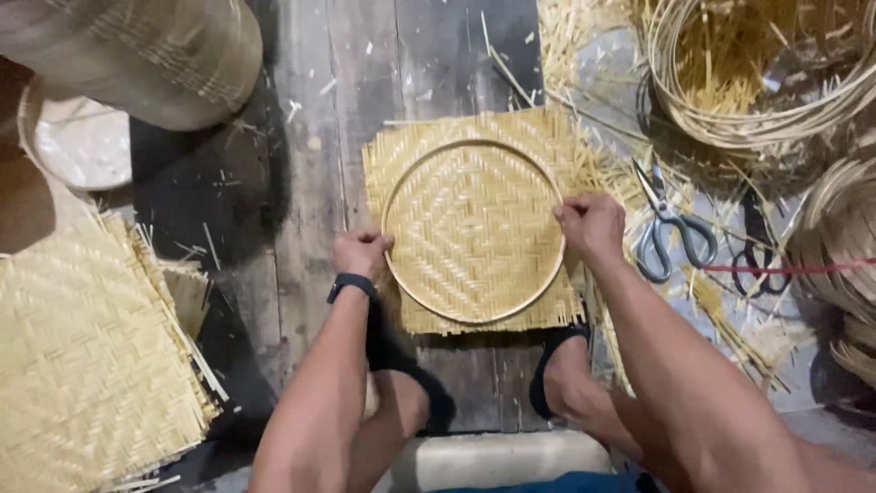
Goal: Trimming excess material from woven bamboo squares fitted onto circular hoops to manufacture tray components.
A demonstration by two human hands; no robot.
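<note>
A round bamboo hoop (474, 231) lies flat on a square woven mat (474, 219) on the plank floor (310, 183), directly between both hands. The left hand (361, 255) closes its grip on the hoop's left edge; the right hand (591, 225) pinches its right edge. Scissors (671, 228) lie just right of the right hand.

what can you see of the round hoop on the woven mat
The hoop is a thin, pale ring that looks like bent bamboo strip, lying flat and centred on the square woven mat on the dark plank floor. The left hand grips its left edge and the right hand its right edge. It looks whole and evenly round.
</note>
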